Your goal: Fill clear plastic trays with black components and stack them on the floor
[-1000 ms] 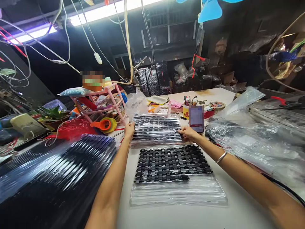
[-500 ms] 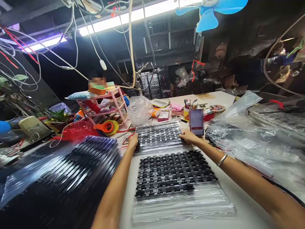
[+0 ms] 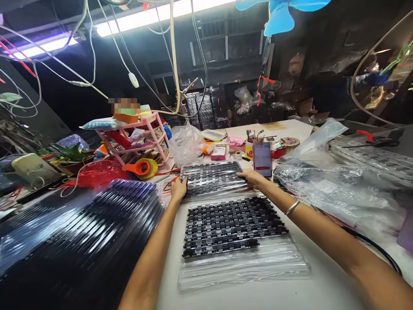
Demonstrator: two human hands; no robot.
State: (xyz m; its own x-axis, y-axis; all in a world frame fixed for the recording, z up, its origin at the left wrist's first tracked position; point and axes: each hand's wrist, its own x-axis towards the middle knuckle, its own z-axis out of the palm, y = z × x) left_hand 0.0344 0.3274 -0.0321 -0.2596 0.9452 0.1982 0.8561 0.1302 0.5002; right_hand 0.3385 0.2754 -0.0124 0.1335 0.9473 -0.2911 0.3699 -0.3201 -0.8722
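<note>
A clear plastic tray (image 3: 214,189) with rows of small black parts is held at its two sides, at the far end of my work space. My left hand (image 3: 178,189) is closed on its left edge, thumb up. On the right edge my right hand (image 3: 253,178), with a silver bangle on the wrist, grips the same tray. Closer to me, a second clear tray (image 3: 245,269) lies flat on the white table (image 3: 206,299). Black parts fill its far rows, and its near rows are bare. Neither hand touches this nearer tray.
A tall stack of black-filled trays (image 3: 97,228) stands at left. Beyond are a pink rack (image 3: 158,140), tape rolls (image 3: 145,168) and a plastic bag (image 3: 185,144). A phone (image 3: 262,159) stands by a pen cup (image 3: 249,150). Clear plastic sheeting (image 3: 335,181) covers the right side.
The view has shifted slightly. Both hands keep hold of the far tray, whose surface now appears more foreshortened. The nearer tray stays on the table.
</note>
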